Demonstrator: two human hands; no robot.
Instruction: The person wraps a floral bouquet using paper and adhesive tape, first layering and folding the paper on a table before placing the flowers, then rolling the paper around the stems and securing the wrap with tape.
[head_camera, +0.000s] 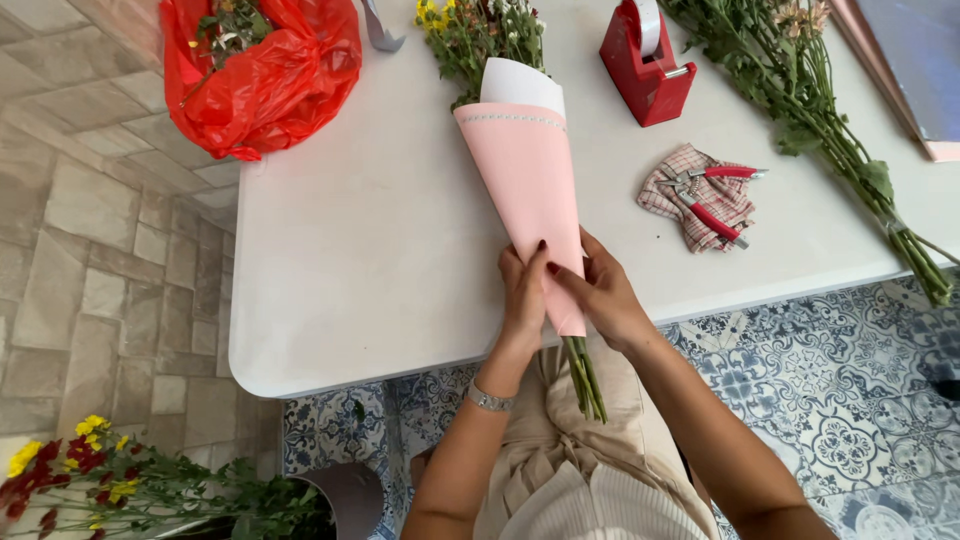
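A bouquet lies on the white table (350, 250), wrapped in a cone of pink paper (525, 170) with a white inner sheet at its top. Small yellow and white flowers (475, 30) stick out at the far end, and green stems (585, 375) hang over the near table edge. My left hand (523, 295) grips the narrow lower end of the cone from the left. My right hand (600, 290) presses the same end from the right, with its fingers laid over the paper.
A red tape dispenser (645, 60) stands at the back. Red-handled pruners (712, 195) rest on a checked cloth (700, 205). Loose long-stemmed flowers (830, 130) lie at the right. A red plastic bag (265, 70) sits back left. More flowers (110, 485) are on the floor.
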